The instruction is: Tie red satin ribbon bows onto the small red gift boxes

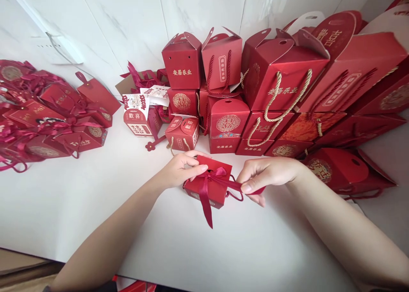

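A small red gift box (220, 197) sits on the white table in front of me. A dark-red ribbon (205, 200) is knotted on its top, with one tail hanging down the near side. My left hand (182, 169) grips the box from the left, its thumb on top beside the knot and its fingers along the far edge. Pinched between the thumb and fingers of my right hand (263, 177) are ribbon strands, drawn out to the right of the box. A twisted cord handle (234, 195) shows under the strands. Parts of my left fingers are hidden.
Several red boxes with rope handles (277, 91) are stacked along the wall behind. A pile of ribboned boxes (51, 117) lies at left. Behind the box in hand stand a small box (182, 135) and a white-fronted box (140, 123). The white table's front edge (140, 278) is near me.
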Demonstrator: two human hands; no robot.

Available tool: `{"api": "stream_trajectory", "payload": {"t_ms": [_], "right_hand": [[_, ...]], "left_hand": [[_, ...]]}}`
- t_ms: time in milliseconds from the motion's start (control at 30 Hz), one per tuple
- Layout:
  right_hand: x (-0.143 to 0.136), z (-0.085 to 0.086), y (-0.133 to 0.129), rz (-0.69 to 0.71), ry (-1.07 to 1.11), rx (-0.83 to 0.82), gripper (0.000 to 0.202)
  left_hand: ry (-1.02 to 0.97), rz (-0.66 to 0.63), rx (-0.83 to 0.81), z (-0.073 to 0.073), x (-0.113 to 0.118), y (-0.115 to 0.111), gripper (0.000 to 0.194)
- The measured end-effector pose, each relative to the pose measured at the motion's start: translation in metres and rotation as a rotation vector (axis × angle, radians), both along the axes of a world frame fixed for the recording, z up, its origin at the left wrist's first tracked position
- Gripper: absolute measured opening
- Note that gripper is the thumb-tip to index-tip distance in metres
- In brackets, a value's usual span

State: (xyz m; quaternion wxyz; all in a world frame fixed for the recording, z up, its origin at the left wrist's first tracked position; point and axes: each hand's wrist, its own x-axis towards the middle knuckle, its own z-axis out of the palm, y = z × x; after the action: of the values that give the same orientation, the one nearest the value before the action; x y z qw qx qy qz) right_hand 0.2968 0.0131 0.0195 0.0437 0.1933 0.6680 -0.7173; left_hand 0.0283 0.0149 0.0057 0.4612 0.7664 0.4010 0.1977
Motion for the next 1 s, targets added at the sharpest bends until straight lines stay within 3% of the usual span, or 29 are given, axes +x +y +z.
{"api": "stream_trajectory", "payload": {"t_ms": [67, 200, 300, 367, 433, 567, 667, 767, 1000], "right_hand": [[0.002, -0.003, 0.000, -0.014, 0.001, -0.018, 0.040], [0.007, -0.013, 0.004, 0.104, -0.143, -0.043, 0.039], [0.018, -0.010, 0.007, 0.135, -0.244, 0.100, 0.033], [0.027, 0.000, 0.005, 0.049, -0.283, 0.302, 0.032], [0.032, 0.009, 0.002, -0.151, -0.278, 0.468, 0.033], [0.018, 0.011, -0.003, -0.571, -0.062, 0.608, 0.033], [-0.005, -0.003, -0.006, -0.575, 0.102, 0.525, 0.031], [-0.021, -0.012, -0.008, -0.554, 0.125, 0.477, 0.028], [-0.023, -0.008, -0.014, -0.529, 0.133, 0.539, 0.019]], "left_hand": [[-0.015, -0.014, -0.009, -0.002, 0.001, 0.000, 0.051], [-0.136, -0.001, -0.134, -0.009, 0.001, 0.002, 0.050], [-0.207, 0.017, -0.206, -0.013, 0.002, 0.002, 0.048], [-0.227, 0.029, -0.227, -0.013, 0.003, 0.002, 0.043], [-0.228, 0.036, -0.223, -0.011, 0.003, 0.000, 0.035], [-0.154, 0.019, -0.169, -0.006, 0.004, -0.004, 0.022], [-0.111, -0.015, -0.176, -0.003, 0.003, -0.004, 0.023], [-0.080, -0.030, -0.177, -0.001, 0.002, -0.005, 0.022], [-0.060, -0.072, -0.023, 0.003, 0.001, -0.007, 0.019]]}}
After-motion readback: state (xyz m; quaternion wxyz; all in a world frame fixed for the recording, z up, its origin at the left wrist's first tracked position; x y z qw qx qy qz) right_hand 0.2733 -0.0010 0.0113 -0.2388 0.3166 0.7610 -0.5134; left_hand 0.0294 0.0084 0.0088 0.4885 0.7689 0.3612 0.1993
